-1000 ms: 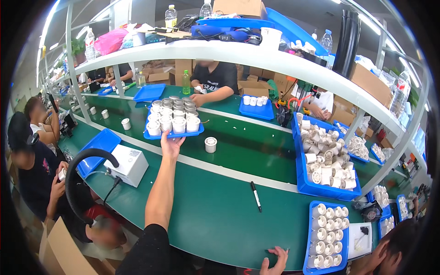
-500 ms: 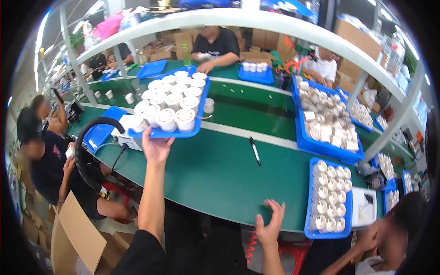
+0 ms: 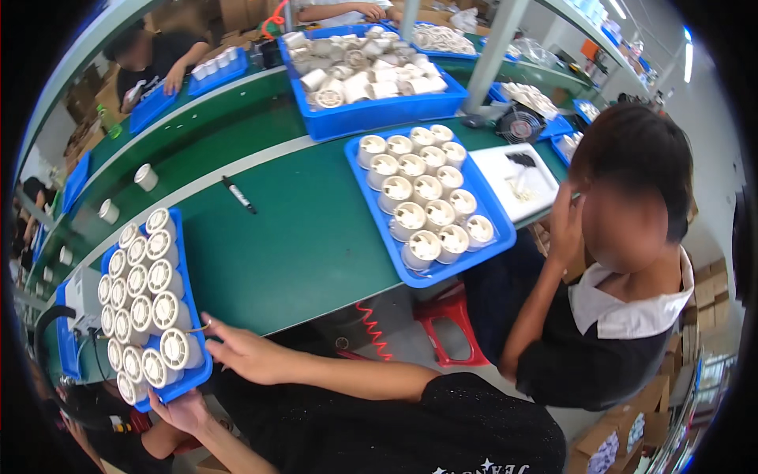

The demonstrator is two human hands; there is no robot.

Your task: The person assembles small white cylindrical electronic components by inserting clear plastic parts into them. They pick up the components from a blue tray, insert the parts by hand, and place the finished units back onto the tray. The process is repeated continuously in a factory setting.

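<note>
A blue tray (image 3: 192,385) of white round cup-shaped plastic parts with slotted tops (image 3: 167,310) is at the left, over the near edge of the green table. My left hand (image 3: 188,411) grips its near corner, some fingers hidden beneath. By the tray's right side is my right hand (image 3: 249,351), fingers stretched toward the rim; whether they touch it I cannot tell. A thin yellowish strip (image 3: 199,328) sticks out from the tray beside those fingertips. To the right, a second blue tray (image 3: 387,251) holds rows of similar white parts with open tops.
A black-and-white marker (image 3: 238,194) lies on the green table (image 3: 292,245). Behind it stands a large blue bin (image 3: 379,118) heaped with white parts. A co-worker (image 3: 632,308) sits at the right beside a white tray (image 3: 517,207). A red stool (image 3: 452,328) is under the table edge.
My view has swung right. The loaded tray, held up over the table before, is now lower, near the table's edge. My right hand has come over to the tray's side.
</note>
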